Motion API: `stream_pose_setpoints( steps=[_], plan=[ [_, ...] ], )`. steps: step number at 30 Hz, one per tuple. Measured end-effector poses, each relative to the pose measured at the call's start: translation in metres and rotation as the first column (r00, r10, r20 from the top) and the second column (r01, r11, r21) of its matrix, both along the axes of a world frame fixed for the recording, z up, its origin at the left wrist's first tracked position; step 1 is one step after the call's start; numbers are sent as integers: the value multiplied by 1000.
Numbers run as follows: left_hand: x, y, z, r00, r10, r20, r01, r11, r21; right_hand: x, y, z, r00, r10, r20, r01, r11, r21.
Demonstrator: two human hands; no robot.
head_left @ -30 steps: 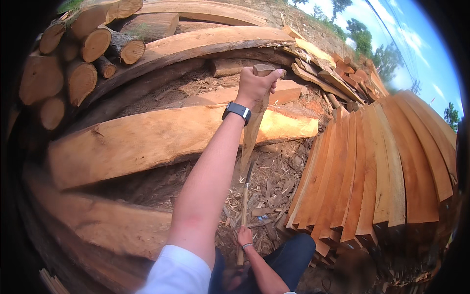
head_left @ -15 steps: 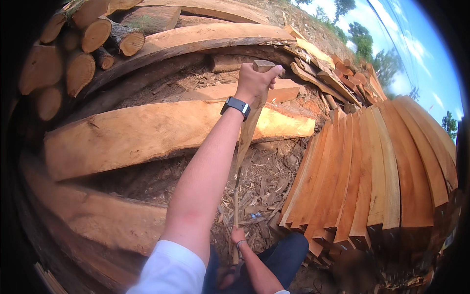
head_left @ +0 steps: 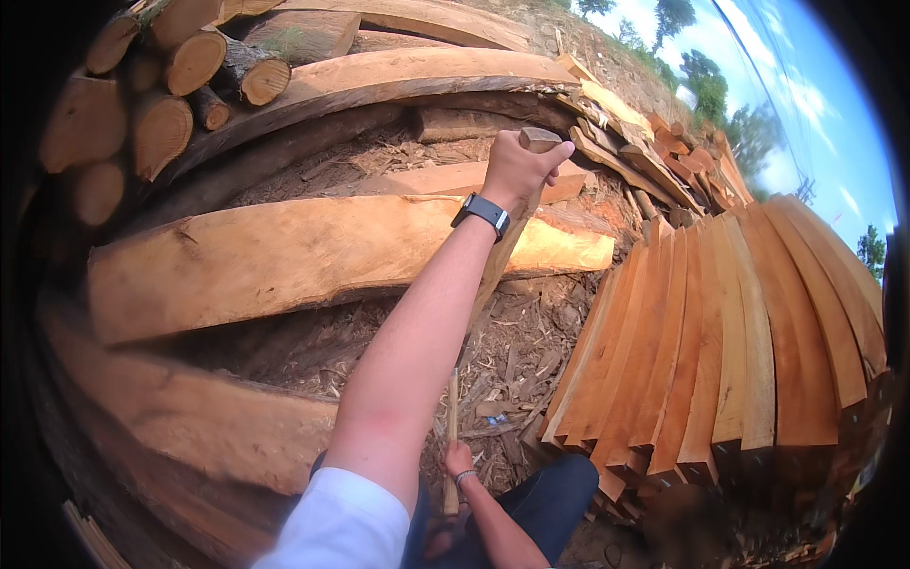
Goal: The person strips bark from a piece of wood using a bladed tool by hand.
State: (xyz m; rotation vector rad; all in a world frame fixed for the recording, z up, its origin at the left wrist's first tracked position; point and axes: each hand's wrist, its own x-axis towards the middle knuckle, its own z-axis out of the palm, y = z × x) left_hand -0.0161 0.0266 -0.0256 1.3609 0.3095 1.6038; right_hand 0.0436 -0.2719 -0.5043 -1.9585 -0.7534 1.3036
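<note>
My left hand (head_left: 524, 173), on an outstretched arm with a dark watch, is closed around the top of a narrow wooden plank (head_left: 513, 248). The plank tilts, its upper end leaning right, and my forearm hides part of it. Low in the picture, above my dark-trousered legs, my right hand (head_left: 458, 459) wraps around a pale wooden handle (head_left: 452, 412). A thin dark part (head_left: 463, 349) continues above that handle toward the plank's lower end. Whether it touches the plank, I cannot tell.
Thick sawn slabs (head_left: 284, 256) lie across the left and middle. Cut logs (head_left: 196, 63) are piled at the far left. A row of stacked reddish boards (head_left: 706, 341) stands close on my right. Wood chips and bark (head_left: 517, 346) cover the ground between.
My left hand has moved right and slightly down, tilting the plank's top further right. My right hand and the wooden handle have shifted slightly left.
</note>
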Motion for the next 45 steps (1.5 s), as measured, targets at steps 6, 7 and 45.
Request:
stream_pose_setpoints(
  steps=[6, 7, 45],
  plan=[
    [18, -11, 9, 999, -25, 28, 25, 1000, -11, 20, -14, -42, 954, 97, 285, -119, 991, 62],
    [14, -8, 7, 1000, -22, 13, 22, 1000, -5, 14, -8, -36, 998, 31, 57, -34, 998, 50],
    [0, -9, 7, 960, 275, -54, -272, 961, 49, 5, -5, 12, 752, 198, 629, -226, 973, -36]
  ],
)
